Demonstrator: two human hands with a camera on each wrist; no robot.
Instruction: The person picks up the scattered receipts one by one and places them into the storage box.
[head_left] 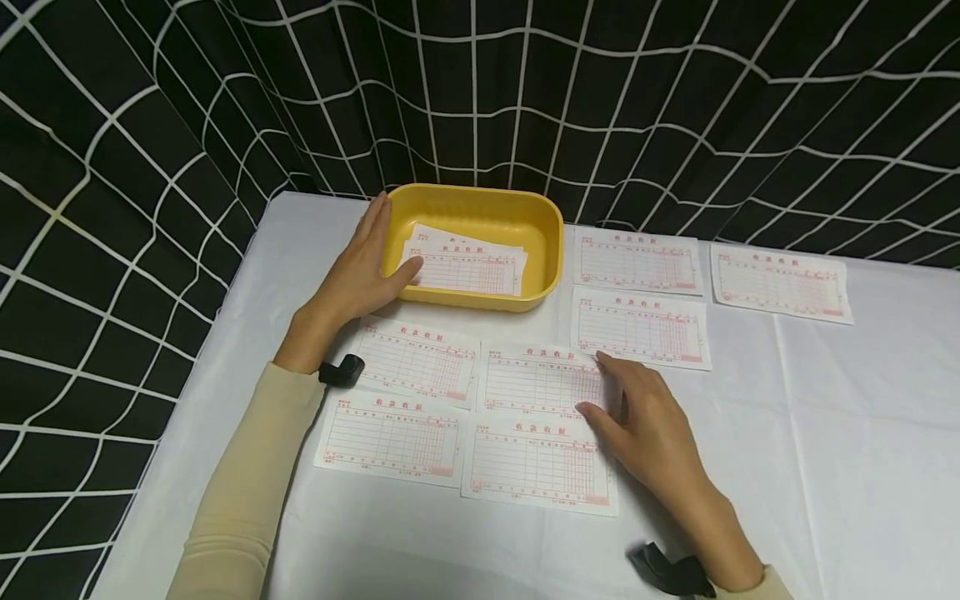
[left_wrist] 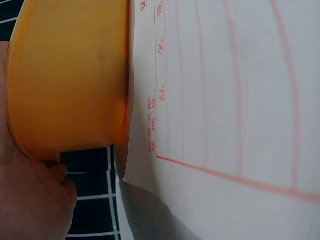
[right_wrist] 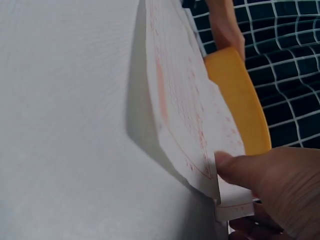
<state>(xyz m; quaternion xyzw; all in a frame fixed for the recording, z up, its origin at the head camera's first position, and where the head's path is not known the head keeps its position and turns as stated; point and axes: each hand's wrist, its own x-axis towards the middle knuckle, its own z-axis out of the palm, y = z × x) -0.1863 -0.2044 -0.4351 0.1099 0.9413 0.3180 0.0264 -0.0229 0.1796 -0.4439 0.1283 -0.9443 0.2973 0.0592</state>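
My left hand (head_left: 358, 271) grips the left end of a yellow plastic basin (head_left: 472, 200), its thumb over the rim and its fingers along the outside. In the left wrist view, the basin (left_wrist: 70, 80) has fingers bent round its edge. A few red-printed receipt slips (head_left: 465, 271) lie inside. At the right edge of another receipt slip (head_left: 536, 379) on the table, my right hand (head_left: 656, 425) pinches the paper. The right wrist view shows the thumb (right_wrist: 232, 167) on top of this slip, with the other fingers partly hidden beneath.
Three more receipt slips (head_left: 408, 437) lie around the pinched one, edges close together or overlapping. Right of the basin are two stacked one below the other (head_left: 637, 262) and a single slip (head_left: 780, 283). A black cloth with white grid lines (head_left: 600, 100) hangs behind the white-covered table (head_left: 825, 467).
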